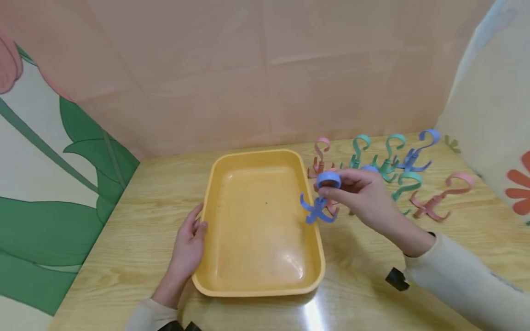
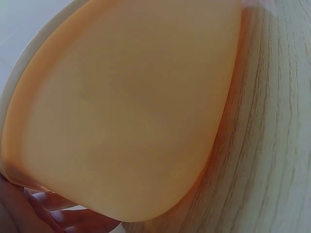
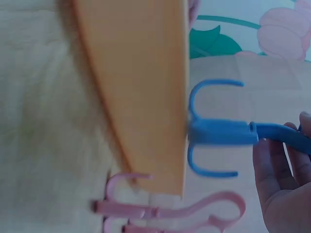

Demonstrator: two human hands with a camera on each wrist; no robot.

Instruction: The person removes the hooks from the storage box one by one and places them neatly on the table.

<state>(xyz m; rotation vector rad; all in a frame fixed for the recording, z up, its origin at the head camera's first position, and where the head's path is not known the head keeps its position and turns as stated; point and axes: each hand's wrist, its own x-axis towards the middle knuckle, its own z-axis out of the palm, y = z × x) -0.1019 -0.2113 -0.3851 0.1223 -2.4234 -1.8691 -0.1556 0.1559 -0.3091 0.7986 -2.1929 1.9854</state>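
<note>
My right hand pinches a blue multi-prong hook by its curved top, between thumb and fingers. The hook hangs upright over the right rim of a shallow yellow tray, its prongs pointing down and outward. In the right wrist view, the blue hook overlaps the tray's side wall. My left hand holds the tray's left rim, thumb at the edge and fingers along the outer wall. From the left wrist, those fingers show below the tray wall.
Right of the tray stand several similar hooks: pink, green and blue, some partly hidden by my right hand. A pink cloth wall closes off the back of the wooden table; printed panels flank it.
</note>
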